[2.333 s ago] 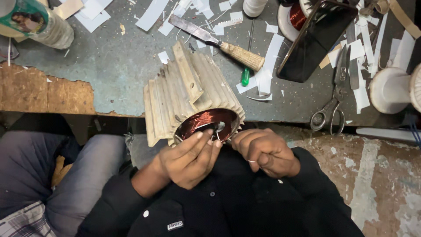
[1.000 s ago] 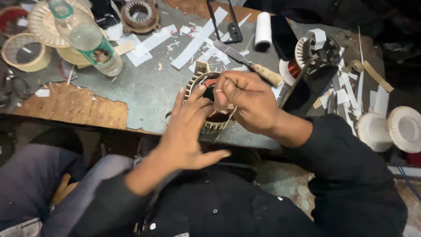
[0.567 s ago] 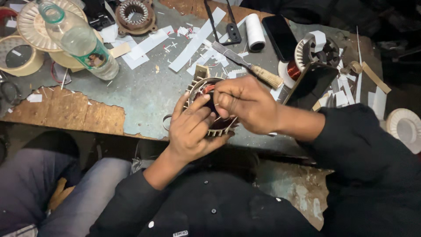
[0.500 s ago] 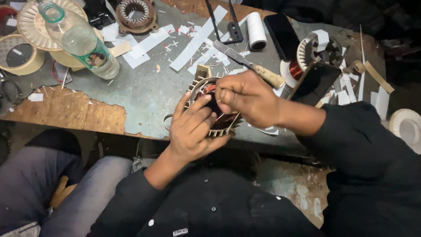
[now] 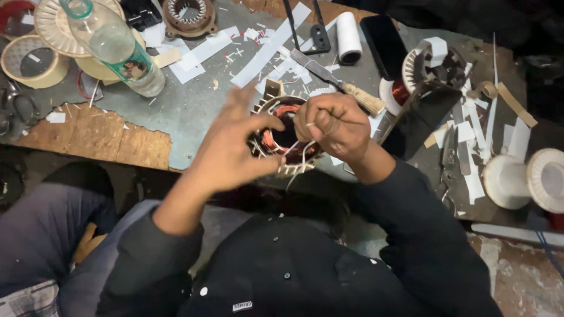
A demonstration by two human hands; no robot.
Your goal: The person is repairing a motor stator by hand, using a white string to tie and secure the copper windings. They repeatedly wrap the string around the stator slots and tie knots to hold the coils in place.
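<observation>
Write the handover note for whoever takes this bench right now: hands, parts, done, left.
Left hand: fingers spread, thumb and fingertips on the rim of the round finned metal motor stator with copper windings, steadying it at the grey bench edge.
Right hand: closed on the stator's top, pinching thin white strands.
Done: copper coils sit in the slots.
Left: loose white strands hang off the front rim. Wooden-handled knife lies just behind.

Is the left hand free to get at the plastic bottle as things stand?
Probably yes. The left hand is open on the stator, holding nothing, and the bench between it and the bottle holds only paper scraps.
</observation>
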